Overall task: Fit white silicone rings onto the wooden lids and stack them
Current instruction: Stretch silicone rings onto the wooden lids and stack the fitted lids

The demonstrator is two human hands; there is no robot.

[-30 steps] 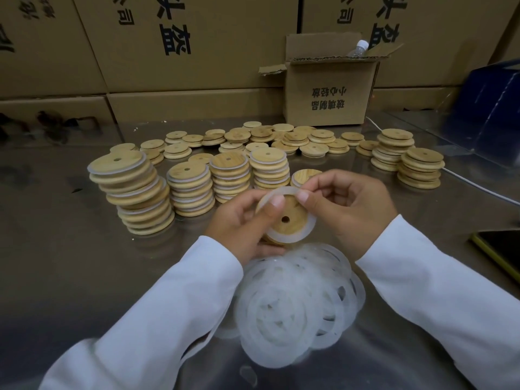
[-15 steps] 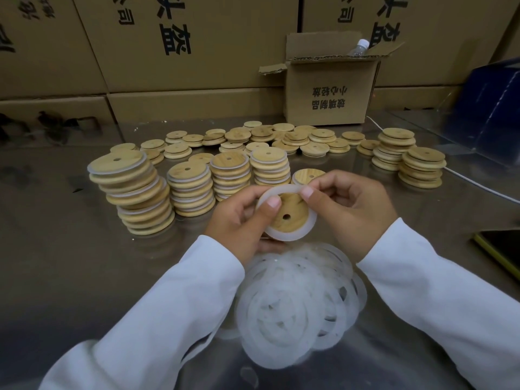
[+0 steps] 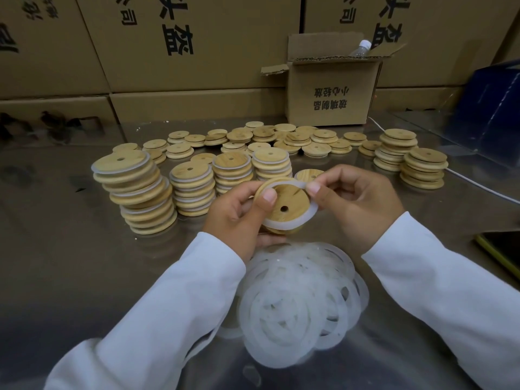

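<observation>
A round wooden lid (image 3: 287, 202) with a small hole is held over the table, tilted toward me. My left hand (image 3: 239, 213) grips its left edge, thumb on top. A white silicone ring (image 3: 287, 223) lies around the lid's lower rim, and my right hand (image 3: 357, 204) pinches the ring's upper right part. A heap of loose white rings (image 3: 301, 302) lies just below my hands. Stacks of ringed lids (image 3: 135, 192) stand to the left and behind.
Bare wooden lids (image 3: 267, 139) are scattered across the back of the steel table, with two stacks (image 3: 410, 159) at the right. An open cardboard box (image 3: 329, 88) stands behind them. A dark phone (image 3: 503, 249) lies at the right edge. Large cartons wall the back.
The lid has tilted and the ring has slid further round its rim. My right thumb and finger have moved to the ring's upper right.
</observation>
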